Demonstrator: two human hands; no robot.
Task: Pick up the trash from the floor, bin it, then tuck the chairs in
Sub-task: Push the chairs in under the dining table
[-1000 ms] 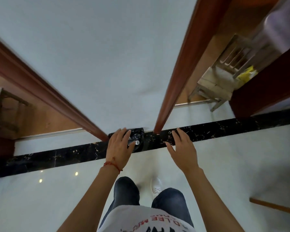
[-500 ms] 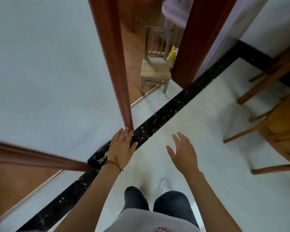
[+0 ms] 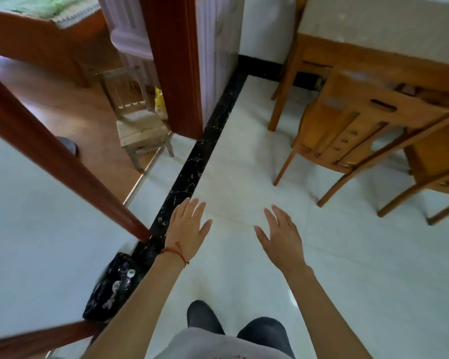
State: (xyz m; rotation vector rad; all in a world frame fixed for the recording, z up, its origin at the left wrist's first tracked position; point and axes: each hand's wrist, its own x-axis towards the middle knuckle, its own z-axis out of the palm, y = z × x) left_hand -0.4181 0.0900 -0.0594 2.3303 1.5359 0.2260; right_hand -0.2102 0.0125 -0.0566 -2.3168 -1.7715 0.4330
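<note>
White floor tiles (image 3: pixel 244 156) stretch to wooden chairs (image 3: pixel 347 130) pulled out, far right, beside the table (image 3: pixel 373 55). Left hand (image 3: pixel 187 226) and right hand (image 3: pixel 280 234) hover spread, holding nothing. Stiff, probably fairly light, each chair is best gripped by its top rail.

- Left hand (image 3: pixel 188 226): held out in front, palm down, back toward the camera. Fingers straight and slightly spread, thumb out to the right. It holds nothing.
- Left wrist: a thin red string (image 3: pixel 175 252) is tied round it.
- Left forearm: bare, running from the lower left of the view up to the hand.
- Right hand (image 3: pixel 280 238): also held out palm down, fingers straight and slightly spread, thumb pointing left toward the other hand. It holds nothing.
- Right forearm: bare, running from the lower right up to the hand.
- The two hands are level with each other and apart.
- Legs (image 3: pixel 262 332): in dark trousers, seen below the arms.
</note>
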